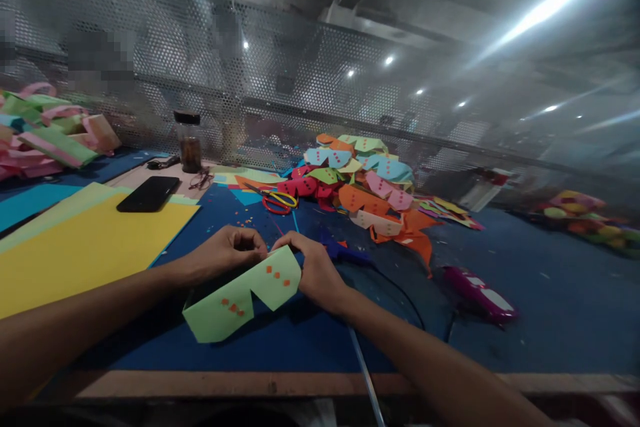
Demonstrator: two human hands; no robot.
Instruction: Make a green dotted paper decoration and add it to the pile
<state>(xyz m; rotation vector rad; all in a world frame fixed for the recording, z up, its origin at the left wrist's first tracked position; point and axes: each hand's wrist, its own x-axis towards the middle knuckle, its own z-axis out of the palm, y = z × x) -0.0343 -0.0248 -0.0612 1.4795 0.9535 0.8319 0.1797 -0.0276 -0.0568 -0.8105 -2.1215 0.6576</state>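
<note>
A light green paper mask (230, 314) with small orange squares is bent round into a loop above the table's near side. My right hand (317, 270) grips its right end, the fingers curled over the top edge. Behind the paper, my left hand (227, 257) is closed in a pinch close to the right fingertips; the bit of paper between its fingers is mostly hidden. A blue glue gun (345, 250) with a black cable lies just beyond my right hand.
Beyond my hands lie scissors (280, 200) with red and yellow handles and a heap of coloured paper masks (370, 180). Yellow paper (110, 240), a black phone (149, 194) and a jar (190, 144) are leftward. A purple device (480, 294) lies right.
</note>
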